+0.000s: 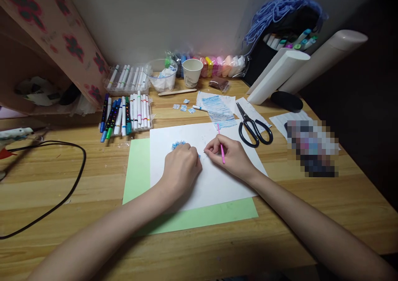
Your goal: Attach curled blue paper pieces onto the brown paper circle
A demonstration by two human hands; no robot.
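My left hand (183, 164) is closed, knuckles up, low over a white sheet (161, 177). Its fingertips are hidden, so I cannot make out what they hold. Just beyond its knuckles lies a clump of small blue-and-white paper bits (178, 144), and a bit of blue shows by its fingers. My right hand (228, 154) is closed with a thin pink stick (222, 154) tucked through its fingers, while thumb and forefinger pinch together near the paper. Tiny specks dot the sheet between the hands. Beneath it sits a light green sheet (137, 160).
Black-handled scissors (250, 127) lie right of a blue-scribbled paper (219, 111). Small paper squares (183, 107), a paper cup (192, 72) and a clear bowl (162, 79) are behind. Markers (137, 111) stand left, near a black cable (81, 169). White rolls (280, 73) are at right.
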